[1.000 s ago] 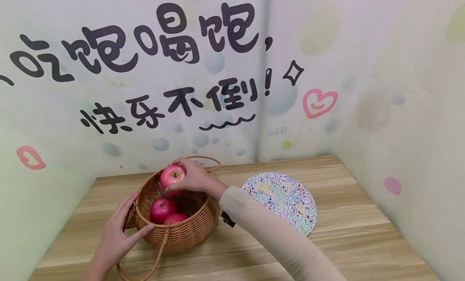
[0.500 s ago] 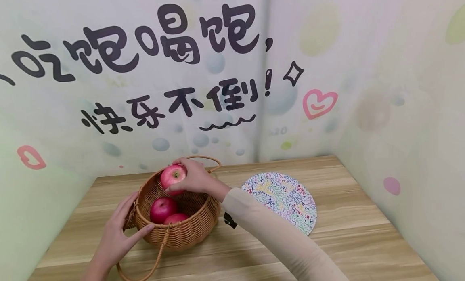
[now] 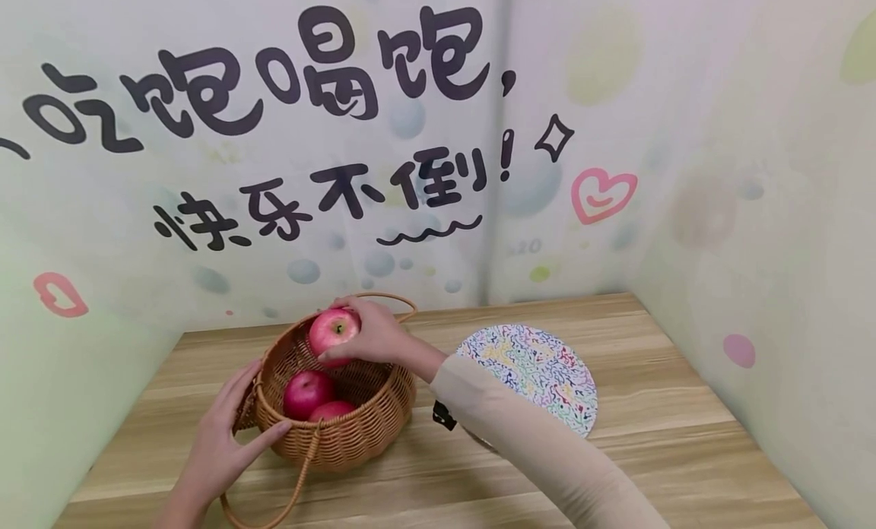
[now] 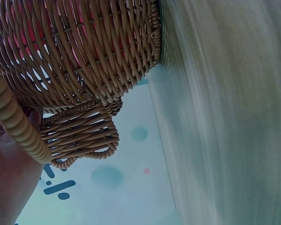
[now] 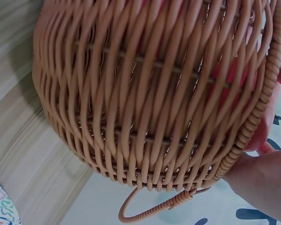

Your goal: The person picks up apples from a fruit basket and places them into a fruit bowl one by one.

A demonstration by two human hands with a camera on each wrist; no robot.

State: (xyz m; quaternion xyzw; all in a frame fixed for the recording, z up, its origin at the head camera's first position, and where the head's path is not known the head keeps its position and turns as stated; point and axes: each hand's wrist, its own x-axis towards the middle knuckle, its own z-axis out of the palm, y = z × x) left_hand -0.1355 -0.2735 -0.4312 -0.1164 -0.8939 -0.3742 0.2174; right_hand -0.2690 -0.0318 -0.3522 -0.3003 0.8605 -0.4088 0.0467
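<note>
A brown wicker basket point(image 3: 342, 441) stands on the wooden table, its two looped handles folded outward. Inside lie a dark red apple point(image 3: 308, 394) and another red apple point(image 3: 332, 411), partly behind the rim. My right hand point(image 3: 376, 333) grips a pink-red apple point(image 3: 331, 330) over the basket's far side, thumb below and fingers behind it. On the left, my left hand point(image 3: 220, 436) holds the basket at its rim, thumb on the near edge and fingers along the left side. Wickerwork fills most of the right wrist view, where only part of my right hand point(image 5: 262, 180) shows.
To the right of the basket lies a round mat point(image 3: 534, 369) with a multicoloured squiggle pattern, partly covered by my right sleeve point(image 3: 520, 430). Printed walls point(image 3: 424, 278) enclose the table point(image 3: 657, 392) at the back and sides.
My right hand has shifted slightly to the right with the apple in its grip. My left hand and the basket stay where they were.
</note>
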